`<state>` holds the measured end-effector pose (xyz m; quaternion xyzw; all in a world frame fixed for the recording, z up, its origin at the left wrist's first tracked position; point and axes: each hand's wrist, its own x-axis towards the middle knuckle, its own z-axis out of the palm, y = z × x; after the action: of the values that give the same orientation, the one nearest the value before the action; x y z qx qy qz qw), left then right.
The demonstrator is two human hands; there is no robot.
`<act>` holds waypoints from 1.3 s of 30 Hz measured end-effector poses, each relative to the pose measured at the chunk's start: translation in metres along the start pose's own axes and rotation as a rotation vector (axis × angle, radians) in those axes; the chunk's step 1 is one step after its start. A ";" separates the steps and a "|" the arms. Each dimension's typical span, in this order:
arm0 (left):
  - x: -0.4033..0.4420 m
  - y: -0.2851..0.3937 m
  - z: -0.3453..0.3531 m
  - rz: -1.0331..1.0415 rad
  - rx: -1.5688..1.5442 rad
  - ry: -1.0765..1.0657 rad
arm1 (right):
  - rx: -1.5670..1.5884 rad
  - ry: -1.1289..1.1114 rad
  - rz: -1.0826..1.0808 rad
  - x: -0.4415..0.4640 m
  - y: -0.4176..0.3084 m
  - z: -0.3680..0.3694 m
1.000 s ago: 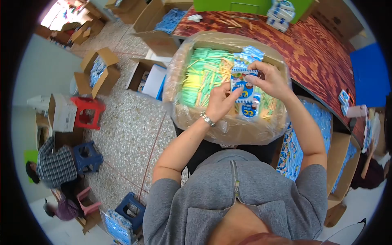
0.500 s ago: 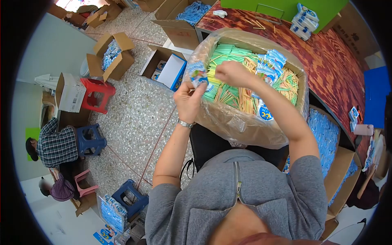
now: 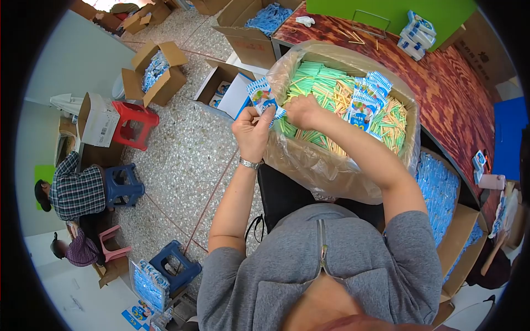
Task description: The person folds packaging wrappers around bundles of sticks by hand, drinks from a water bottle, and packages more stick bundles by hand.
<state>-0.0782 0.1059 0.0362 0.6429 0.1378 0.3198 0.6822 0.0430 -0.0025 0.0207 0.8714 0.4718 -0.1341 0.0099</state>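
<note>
My left hand pinches a small blue-and-white printed packet at its lower edge, above the left rim of a plastic-lined box. My right hand is inside that box, fingers curled down against the sticks and close to the packet. What the fingertips hold is hidden. Thin green and tan sticks fill the box in loose bundles. On top of them, right of my right hand, lie several more printed packets.
A red-patterned table holds stacked packets and loose sticks. Cartons with blue packets stand on the floor at left; a large one is at my right. Two people sit left near stools.
My right hand has come down and left into the sticks, nearer my left hand. A packet at the box's near edge no longer shows there; one now lies higher among the others.
</note>
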 end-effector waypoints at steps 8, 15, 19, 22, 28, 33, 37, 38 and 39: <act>0.004 -0.004 -0.007 0.019 0.053 0.040 | 0.064 0.009 -0.049 -0.015 0.018 -0.020; 0.000 -0.014 0.001 0.142 0.384 -0.090 | 0.847 -0.032 -0.087 -0.082 0.065 -0.101; 0.000 -0.011 0.018 0.389 0.538 -0.189 | 0.564 0.030 -0.130 -0.107 0.058 -0.142; -0.002 -0.003 0.028 0.417 0.549 -0.229 | 0.239 0.123 -0.260 -0.108 0.063 -0.142; 0.002 -0.005 0.035 0.714 0.623 -0.275 | -0.015 -0.175 -0.103 -0.111 0.048 -0.166; -0.001 -0.006 0.048 0.680 0.575 -0.305 | -0.099 -0.061 -0.161 -0.110 0.045 -0.160; -0.006 -0.008 0.056 0.465 0.467 -0.344 | 0.035 0.275 -0.248 -0.131 0.052 -0.152; -0.007 -0.010 0.058 0.390 0.442 -0.376 | 0.081 0.331 -0.287 -0.134 0.059 -0.145; -0.009 -0.013 0.061 0.312 0.416 -0.413 | 0.131 0.387 -0.322 -0.134 0.066 -0.131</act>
<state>-0.0455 0.0526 0.0294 0.8331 -0.0410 0.2484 0.4925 0.0576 -0.1303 0.1720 0.7933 0.5878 0.0049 -0.1584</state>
